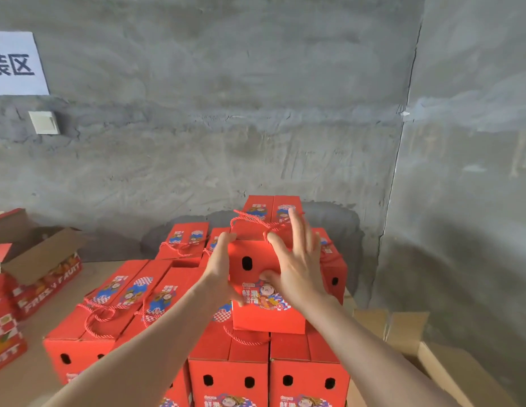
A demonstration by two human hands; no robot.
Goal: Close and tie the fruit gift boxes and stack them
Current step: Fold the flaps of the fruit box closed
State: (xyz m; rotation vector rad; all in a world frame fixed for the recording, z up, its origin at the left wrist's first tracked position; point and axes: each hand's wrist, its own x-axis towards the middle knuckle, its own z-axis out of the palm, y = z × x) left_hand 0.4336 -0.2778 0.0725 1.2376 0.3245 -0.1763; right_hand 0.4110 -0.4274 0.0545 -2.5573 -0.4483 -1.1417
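A closed red fruit gift box [266, 317] stands on top of the stack of red gift boxes [229, 374] in the middle. Its red rope handle [250, 220] lies tied across its lid. My left hand [222, 268] lies flat against the box's left side, fingertips at the top corner. My right hand [297, 265] rests on the box's front and top edge with fingers spread, the thumb on the front face. Neither hand curls round the box.
More closed red boxes [115, 315] with rope handles sit lower to the left and behind. An open carton of fruit [41, 257] stands at far left. Flat brown cardboard [438, 356] lies at the right. A grey concrete wall [256, 113] rises right behind the stack.
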